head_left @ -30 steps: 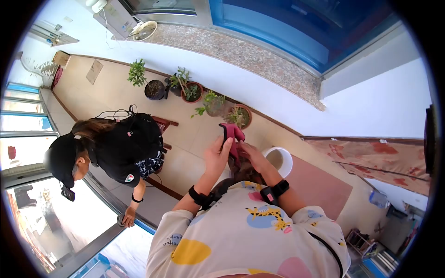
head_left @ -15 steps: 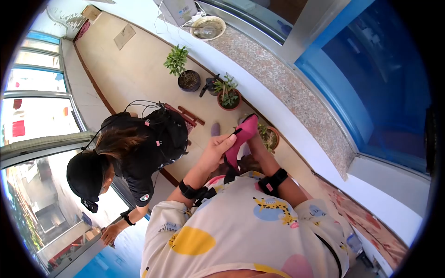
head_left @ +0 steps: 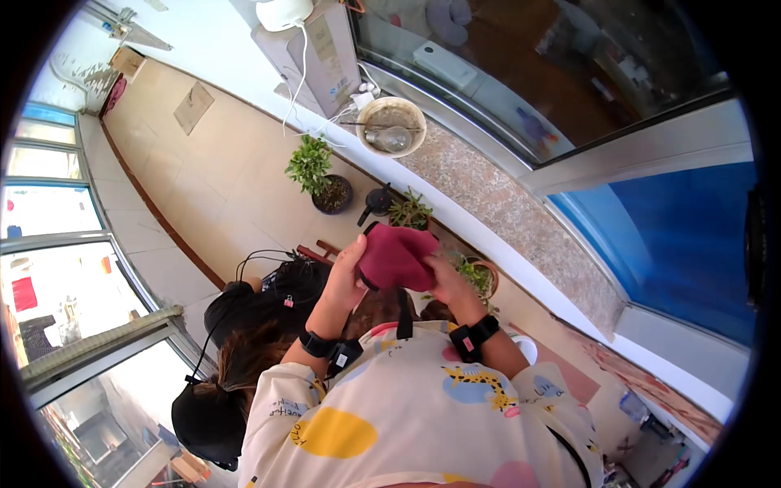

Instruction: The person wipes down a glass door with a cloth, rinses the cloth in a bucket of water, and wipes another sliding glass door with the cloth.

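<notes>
A maroon cloth piece with black trim (head_left: 399, 256) is stretched between my two hands in front of my chest; its exact kind is not clear. My left hand (head_left: 348, 272) grips its left edge, thumb on the black trim. At the opposite side my right hand (head_left: 449, 281) closes on the cloth, with some of its fingers hidden beneath. A black strap (head_left: 404, 315) hangs below the cloth, close to my shirt. Black bands circle both my wrists.
A person in a black cap (head_left: 203, 423) is close on my left. Potted plants (head_left: 332, 195) stand along the wall, with a black watering can (head_left: 376, 201) among them. A bowl (head_left: 411, 126) holding a light bulb sits on the stone sill (head_left: 480, 175).
The cloth has gone from bunched over my right hand to spread between both hands. My view has shifted, and the other person appears lower and nearer to me.
</notes>
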`<state>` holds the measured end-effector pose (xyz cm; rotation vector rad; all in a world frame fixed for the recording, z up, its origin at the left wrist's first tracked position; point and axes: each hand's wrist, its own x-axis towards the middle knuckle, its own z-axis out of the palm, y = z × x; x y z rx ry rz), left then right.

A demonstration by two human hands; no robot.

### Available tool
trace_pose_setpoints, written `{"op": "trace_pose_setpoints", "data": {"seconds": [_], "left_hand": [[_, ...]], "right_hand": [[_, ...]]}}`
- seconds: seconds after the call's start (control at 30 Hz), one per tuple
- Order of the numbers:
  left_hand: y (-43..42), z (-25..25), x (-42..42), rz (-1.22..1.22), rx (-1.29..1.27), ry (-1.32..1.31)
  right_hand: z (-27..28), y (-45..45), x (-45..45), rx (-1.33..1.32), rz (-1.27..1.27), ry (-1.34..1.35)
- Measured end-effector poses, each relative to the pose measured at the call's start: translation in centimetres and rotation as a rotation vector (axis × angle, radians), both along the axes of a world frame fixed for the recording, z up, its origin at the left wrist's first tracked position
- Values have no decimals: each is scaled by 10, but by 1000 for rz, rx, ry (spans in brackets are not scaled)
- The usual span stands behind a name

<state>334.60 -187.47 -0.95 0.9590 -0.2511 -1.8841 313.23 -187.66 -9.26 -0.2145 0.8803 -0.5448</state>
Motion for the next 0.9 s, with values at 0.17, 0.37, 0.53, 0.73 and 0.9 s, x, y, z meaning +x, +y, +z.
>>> {"op": "trace_pose_setpoints", "data": {"seconds": [0.17,0.37,0.53,0.73,0.9], "left_hand": [[5,-59,-27,-347,39,-288],[32,-87,-100,-964,-227,-598],[78,-104,-190,-1019,-146,-348],[156,-111,-334,-1281,-441,-580],[190,-78,-412,-1325,-808,-916]], "right_hand": [[23,37,-71,-32,-165,124],[57,89,-148,-440,31,686],[95,165,-230,-622,-60,255],[65,302,-340,-511,-416,205],[53,383,-384,-321,-1018,-16]]}}
